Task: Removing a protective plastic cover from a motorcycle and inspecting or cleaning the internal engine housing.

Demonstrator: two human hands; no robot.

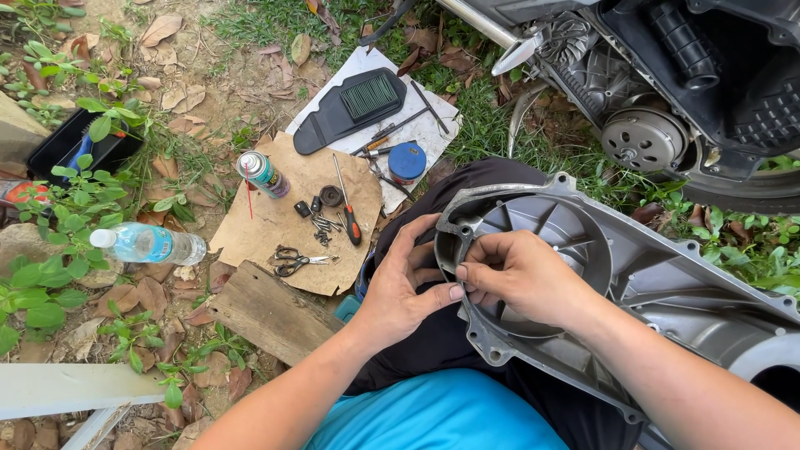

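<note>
**Both hands on the engine cover's rim**

We sit on the ground with a large grey metal engine cover resting across our lap, its hollow inner side facing up. Our left hand curls against the cover's near-left edge, fingers bent and thumb stretched toward the right hand, so it is partly closed around the rim. Our right hand lies over the round recess, fingers pinched together at the rim just beside the left thumb; whether something small sits between the fingertips we cannot tell.

Just left of the cover, a torn sheet of cardboard lies on the dirt. On it rest a spray can, a red-handled screwdriver, a pair of scissors and a small heap of dark bolts. Beyond it, a white sheet carries a black air filter with a green element and a blue round tin. A clear water bottle lies among the leaves well to the left, and a worn wooden plank sits near our left forearm. At upper right stands the scooter, its clutch drum exposed.
</note>
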